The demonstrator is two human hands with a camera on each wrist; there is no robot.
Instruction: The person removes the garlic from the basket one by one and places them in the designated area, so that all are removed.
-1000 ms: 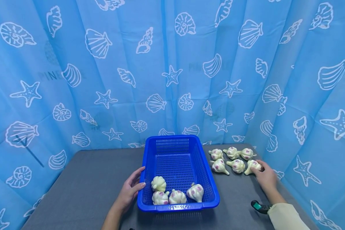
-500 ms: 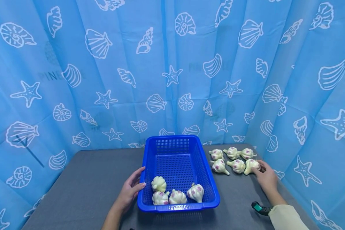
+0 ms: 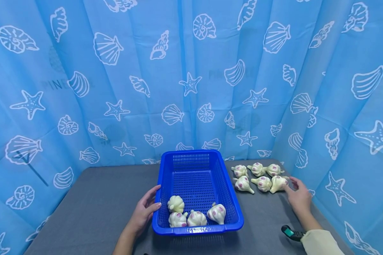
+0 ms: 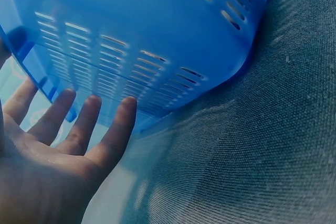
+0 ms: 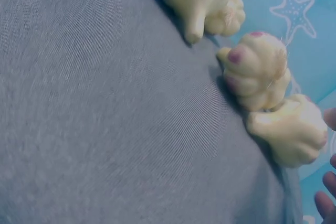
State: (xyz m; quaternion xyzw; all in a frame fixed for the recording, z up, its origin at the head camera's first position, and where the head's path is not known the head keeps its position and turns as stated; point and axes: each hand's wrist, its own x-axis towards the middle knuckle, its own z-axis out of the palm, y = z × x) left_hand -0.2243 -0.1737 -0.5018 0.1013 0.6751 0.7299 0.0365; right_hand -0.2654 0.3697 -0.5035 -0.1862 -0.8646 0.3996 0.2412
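My left hand (image 3: pixel 142 212) holds the left rim of a blue plastic basket (image 3: pixel 197 230), thumb over the edge. In the left wrist view the fingers (image 4: pixel 90 116) reach against the basket's slotted outer wall (image 4: pixel 152 22). My right hand (image 3: pixel 299 198) is just right of the nearest-right garlic bulb (image 3: pixel 278 184), fingers loosely parted. The right wrist view shows several fingertips (image 5: pixel 329 182) beside that bulb (image 5: pixel 294 132), holding nothing. It belongs to a cluster of several bulbs in two rows, including a front-middle bulb (image 3: pixel 263 183) and a front-left one (image 3: pixel 243 184).
Inside the basket, several garlic bulbs lie near its front, one of them (image 3: pixel 217 213) at the right. A grey cloth (image 3: pixel 99 198) covers the table. Blue curtains (image 3: pixel 191 88) with shell prints hang behind and on both sides. A black device (image 3: pixel 292 232) is by the right wrist.
The right hand's fingers have come away from the front-right garlic bulb, and the hand has shifted slightly right. That bulb stays beside the others. The left hand and basket stay put.
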